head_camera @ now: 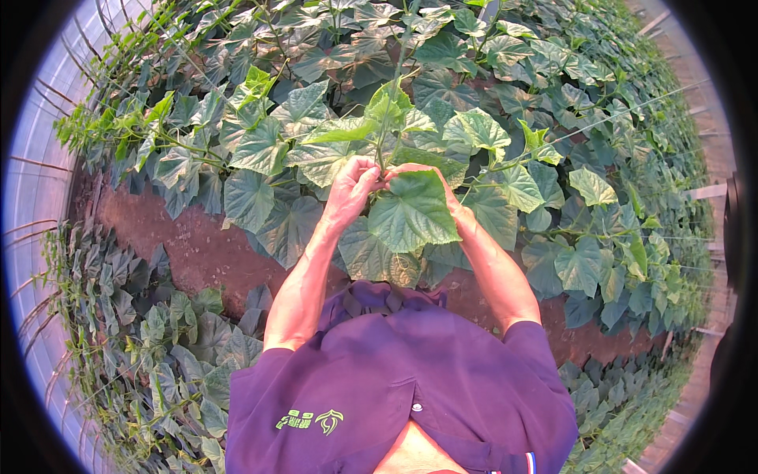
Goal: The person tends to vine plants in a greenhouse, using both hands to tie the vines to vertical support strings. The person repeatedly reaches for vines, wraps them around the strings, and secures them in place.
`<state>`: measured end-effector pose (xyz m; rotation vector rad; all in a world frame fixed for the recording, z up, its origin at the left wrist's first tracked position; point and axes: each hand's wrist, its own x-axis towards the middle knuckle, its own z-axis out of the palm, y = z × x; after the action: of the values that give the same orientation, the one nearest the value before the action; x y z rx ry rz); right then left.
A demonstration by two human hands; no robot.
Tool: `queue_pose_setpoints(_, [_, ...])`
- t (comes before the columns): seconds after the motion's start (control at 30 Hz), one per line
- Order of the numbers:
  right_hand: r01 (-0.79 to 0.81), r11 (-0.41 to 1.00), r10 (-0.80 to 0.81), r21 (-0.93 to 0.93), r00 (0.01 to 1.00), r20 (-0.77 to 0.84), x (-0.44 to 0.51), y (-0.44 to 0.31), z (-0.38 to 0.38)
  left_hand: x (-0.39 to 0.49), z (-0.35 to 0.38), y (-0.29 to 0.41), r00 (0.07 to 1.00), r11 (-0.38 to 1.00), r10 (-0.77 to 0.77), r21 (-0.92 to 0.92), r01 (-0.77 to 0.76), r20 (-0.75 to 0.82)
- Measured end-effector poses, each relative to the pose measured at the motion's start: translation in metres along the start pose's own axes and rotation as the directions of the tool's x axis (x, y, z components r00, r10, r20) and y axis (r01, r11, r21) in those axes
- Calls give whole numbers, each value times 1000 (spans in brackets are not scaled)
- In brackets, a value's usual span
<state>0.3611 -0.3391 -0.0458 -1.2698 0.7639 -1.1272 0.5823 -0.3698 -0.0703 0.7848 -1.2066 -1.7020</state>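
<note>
Both my hands meet at the upright stem of a cucumber vine (381, 155) in front of me. With thumb and fingertips together, my left hand (354, 188) pinches at the stem from the left. My right hand (427, 174) reaches the same spot from the right, its fingertips at the stem. A broad green cucumber leaf (411, 210) covers part of that hand, including its thumb. Just above the fingers, young leaves (388, 106) spread around the stem. A thin support string (404, 53) runs upward from there.
Dense cucumber plants (331, 59) fill the row ahead. Another leafy row (195, 343) grows behind me on the left. Between them runs a strip of reddish-brown soil (195, 249). Taut strings (628, 109) slant through the foliage. Translucent greenhouse film (38, 195) curves along the left.
</note>
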Motion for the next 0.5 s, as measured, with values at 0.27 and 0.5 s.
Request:
queue_pose_setpoints(0.27, [110,726,-165,-679,986,-17,34,-16,-29,8,-2,13,997,994,-79,-74,78,-6])
queue_pose_setpoints(0.5, [-140,959,117,-246,987,-107,51,-25,-9,19,2,28,987,987,-154,-34,155,43])
